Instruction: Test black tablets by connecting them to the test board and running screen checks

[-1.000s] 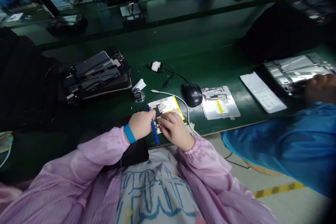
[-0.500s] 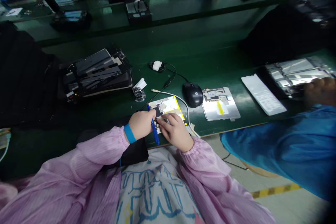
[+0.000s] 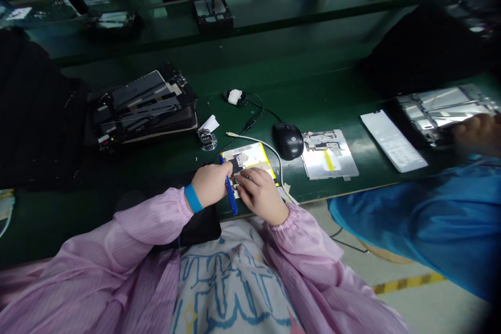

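Wearing a teal wristband, my left hand (image 3: 211, 183) is closed at the left edge of a flat tablet-like electronic assembly (image 3: 250, 155), its thumb over a long blue bar (image 3: 231, 201). This bar lies along that edge and sticks out towards me. My right hand (image 3: 263, 195) has its fingertips bent and pressed together over the lower part of the assembly, by small parts at its left side; what they pinch is hidden. White and silver panels with yellow edging show on the assembly.
Close by on the right are a grey cable (image 3: 270, 150), a black mouse (image 3: 288, 141) and a silver panel (image 3: 332, 159). A device stack (image 3: 148, 107) stands left. A white box (image 3: 393, 141) lies beside a co-worker's blue sleeve (image 3: 430, 214). A shelf (image 3: 266, 15) spans the back.
My hands keep their places on the assembly, with at most a slight shift of the right fingers. The view has tilted very slightly.
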A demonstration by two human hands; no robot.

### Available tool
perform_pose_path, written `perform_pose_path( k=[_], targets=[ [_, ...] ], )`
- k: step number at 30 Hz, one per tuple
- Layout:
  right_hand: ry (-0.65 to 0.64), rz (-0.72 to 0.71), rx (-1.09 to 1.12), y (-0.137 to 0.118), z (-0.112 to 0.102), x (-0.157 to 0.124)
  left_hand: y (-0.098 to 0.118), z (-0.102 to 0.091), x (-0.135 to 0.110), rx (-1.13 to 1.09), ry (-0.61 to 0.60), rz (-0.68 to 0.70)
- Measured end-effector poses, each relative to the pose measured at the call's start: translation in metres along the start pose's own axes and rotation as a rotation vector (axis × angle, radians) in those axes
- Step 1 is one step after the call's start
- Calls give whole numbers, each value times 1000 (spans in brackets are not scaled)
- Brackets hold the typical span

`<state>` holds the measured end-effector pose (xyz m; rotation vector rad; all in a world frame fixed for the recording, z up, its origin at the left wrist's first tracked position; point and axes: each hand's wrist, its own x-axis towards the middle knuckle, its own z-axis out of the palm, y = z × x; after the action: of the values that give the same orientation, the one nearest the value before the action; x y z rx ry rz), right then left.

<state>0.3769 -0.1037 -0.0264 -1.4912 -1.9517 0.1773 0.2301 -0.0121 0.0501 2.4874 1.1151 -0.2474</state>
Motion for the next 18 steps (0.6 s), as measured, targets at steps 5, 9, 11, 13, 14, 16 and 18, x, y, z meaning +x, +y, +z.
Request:
perform_pose_path(
  k=[5, 9, 11, 13, 14, 16, 18],
  targets=[
    [-44, 3, -36, -1, -1, 0, 1, 2, 0, 25, 3, -4],
    [-80, 3, -89, -2, -2, 1, 1, 3, 0, 67, -8, -5],
    [-84, 14, -94, -3, -2, 1, 2, 2, 0, 85, -15, -2],
    [-91, 29, -81, -4, -3, 2, 2, 2, 1, 95, -23, 0],
    [-92, 37, -73, -4, -3, 3, 1, 3, 1, 98, -23, 2],
    [-88, 53, -62, -5, -2, 4, 1, 4, 1, 95, -16, 6],
    [-82, 67, -60, -5, -2, 5, 0, 4, 1, 76, -7, 13]
  ],
)
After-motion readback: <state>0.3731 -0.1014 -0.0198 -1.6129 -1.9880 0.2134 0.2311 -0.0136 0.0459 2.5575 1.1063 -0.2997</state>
